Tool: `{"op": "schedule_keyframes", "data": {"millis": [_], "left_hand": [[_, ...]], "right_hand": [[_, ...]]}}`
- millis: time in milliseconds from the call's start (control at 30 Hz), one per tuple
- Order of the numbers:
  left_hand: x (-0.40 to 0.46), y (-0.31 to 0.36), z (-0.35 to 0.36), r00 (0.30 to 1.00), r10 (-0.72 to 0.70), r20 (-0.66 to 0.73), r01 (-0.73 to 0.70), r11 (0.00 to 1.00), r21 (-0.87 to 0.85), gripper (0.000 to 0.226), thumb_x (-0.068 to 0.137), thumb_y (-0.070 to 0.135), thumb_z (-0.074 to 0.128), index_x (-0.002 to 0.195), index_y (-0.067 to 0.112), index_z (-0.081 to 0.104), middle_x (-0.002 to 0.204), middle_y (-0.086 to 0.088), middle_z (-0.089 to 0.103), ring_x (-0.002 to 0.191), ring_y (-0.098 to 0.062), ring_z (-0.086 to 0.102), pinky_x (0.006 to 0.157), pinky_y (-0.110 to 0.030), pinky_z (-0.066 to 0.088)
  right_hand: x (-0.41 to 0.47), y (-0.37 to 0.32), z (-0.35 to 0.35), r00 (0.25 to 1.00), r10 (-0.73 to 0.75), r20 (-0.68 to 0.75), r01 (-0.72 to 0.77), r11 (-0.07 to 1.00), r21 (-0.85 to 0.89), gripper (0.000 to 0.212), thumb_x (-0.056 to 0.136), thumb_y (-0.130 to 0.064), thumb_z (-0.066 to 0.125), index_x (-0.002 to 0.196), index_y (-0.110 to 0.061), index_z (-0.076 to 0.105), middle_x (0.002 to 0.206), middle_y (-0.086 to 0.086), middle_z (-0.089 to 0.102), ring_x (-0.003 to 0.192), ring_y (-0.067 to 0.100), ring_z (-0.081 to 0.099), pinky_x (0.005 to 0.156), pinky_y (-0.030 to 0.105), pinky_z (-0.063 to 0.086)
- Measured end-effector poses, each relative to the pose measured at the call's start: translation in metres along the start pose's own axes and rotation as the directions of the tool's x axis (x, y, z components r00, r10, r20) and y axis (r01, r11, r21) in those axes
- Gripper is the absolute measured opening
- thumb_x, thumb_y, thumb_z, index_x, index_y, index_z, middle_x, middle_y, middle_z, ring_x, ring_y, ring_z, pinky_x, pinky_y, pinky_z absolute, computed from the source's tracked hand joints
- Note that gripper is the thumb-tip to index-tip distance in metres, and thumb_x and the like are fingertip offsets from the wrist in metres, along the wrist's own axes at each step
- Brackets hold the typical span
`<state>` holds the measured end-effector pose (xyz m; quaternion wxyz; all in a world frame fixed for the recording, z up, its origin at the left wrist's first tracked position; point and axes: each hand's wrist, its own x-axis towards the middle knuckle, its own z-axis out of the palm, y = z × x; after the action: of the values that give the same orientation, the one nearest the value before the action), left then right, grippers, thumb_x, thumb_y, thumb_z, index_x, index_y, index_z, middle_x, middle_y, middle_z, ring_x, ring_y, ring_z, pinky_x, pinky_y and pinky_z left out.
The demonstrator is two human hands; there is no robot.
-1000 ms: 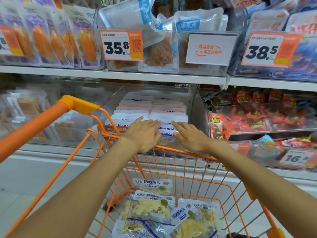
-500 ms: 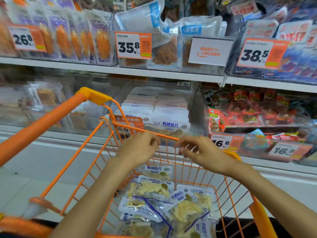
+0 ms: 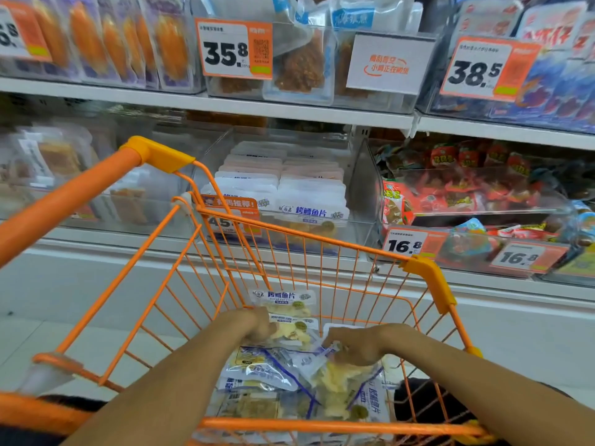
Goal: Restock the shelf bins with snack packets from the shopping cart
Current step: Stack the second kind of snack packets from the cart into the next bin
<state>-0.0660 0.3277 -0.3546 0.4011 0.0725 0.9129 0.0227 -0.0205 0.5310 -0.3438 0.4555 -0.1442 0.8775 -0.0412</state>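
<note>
An orange wire shopping cart (image 3: 425, 268) stands in front of me against the shelves. Several clear-and-white fish snack packets (image 3: 267, 368) lie piled inside it. My left hand (image 3: 254, 326) is down in the cart with its fingers curled round the edge of a packet (image 3: 291, 331). My right hand (image 3: 354, 344) is beside it, fingers curled on another packet (image 3: 341, 378). Beyond the cart's far rim, a clear shelf bin (image 3: 360, 185) holds two rows of the same white packets (image 3: 309, 194).
Neighbouring clear bins hold red snack packs (image 3: 450, 188) on the right and pale packets (image 3: 58, 159) on the left. Orange price tags (image 3: 235, 48) hang along the upper shelf (image 3: 206, 103). White floor (image 3: 80, 342) shows to the cart's left.
Both hands left the packets in the shelf bin, drew back over the cart's far rim and dropped into the cart onto the packets there. My view tilted downward.
</note>
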Motion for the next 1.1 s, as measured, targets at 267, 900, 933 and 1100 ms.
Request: {"op": "schedule_keyframes", "data": {"millis": [267, 900, 933, 1100], "left_hand": [[-0.004, 0.011, -0.004, 0.986, -0.121, -0.117, 0.082, 0.952, -0.295, 0.103, 0.082, 0.038, 0.073, 0.151, 0.0, 0.006, 0.147, -0.018, 0.039, 0.13, -0.032, 0.046, 0.103, -0.036, 0.044], [-0.013, -0.016, -0.044, 0.995, -0.103, -0.012, 0.069, 0.746, -0.663, 0.036, 0.098, 0.008, 0.052, 0.133, -0.001, 0.047, 0.133, -0.013, 0.056, 0.066, -0.01, 0.069, 0.068, -0.031, 0.058], [-0.013, -0.019, -0.044, 0.99, -0.138, -0.038, 0.085, 0.78, -0.621, 0.036, 0.098, 0.008, 0.051, 0.133, 0.0, 0.047, 0.13, -0.012, 0.059, 0.075, -0.012, 0.07, 0.072, -0.032, 0.058], [-0.003, -0.029, -0.038, 0.966, -0.225, -0.125, 0.148, 0.883, -0.445, 0.039, 0.097, 0.004, 0.05, 0.136, 0.001, 0.044, 0.121, -0.013, 0.06, 0.097, -0.022, 0.063, 0.092, -0.038, 0.053]], "right_hand": [[0.005, 0.006, -0.006, 0.982, 0.127, 0.138, -0.14, 0.986, 0.093, 0.101, 0.083, -0.059, 0.061, 0.152, -0.034, -0.007, 0.161, -0.001, -0.006, 0.146, 0.025, 0.018, 0.111, 0.038, 0.034], [-0.048, 0.015, -0.045, 0.995, 0.052, -0.089, -0.04, 0.99, 0.132, 0.046, 0.087, -0.011, 0.067, 0.128, -0.018, 0.048, 0.134, 0.004, 0.05, 0.112, 0.021, 0.054, 0.093, 0.031, 0.046], [-0.049, 0.017, -0.046, 0.992, 0.017, -0.127, 0.0, 0.991, 0.133, 0.035, 0.087, -0.01, 0.066, 0.117, -0.023, 0.054, 0.128, 0.001, 0.053, 0.112, 0.018, 0.054, 0.092, 0.029, 0.046], [-0.073, 0.018, -0.059, 0.983, -0.103, -0.15, 0.134, 0.968, 0.213, 0.03, 0.09, -0.006, 0.06, 0.082, -0.035, 0.059, 0.092, -0.016, 0.061, 0.084, -0.002, 0.055, 0.075, 0.016, 0.042]]}}
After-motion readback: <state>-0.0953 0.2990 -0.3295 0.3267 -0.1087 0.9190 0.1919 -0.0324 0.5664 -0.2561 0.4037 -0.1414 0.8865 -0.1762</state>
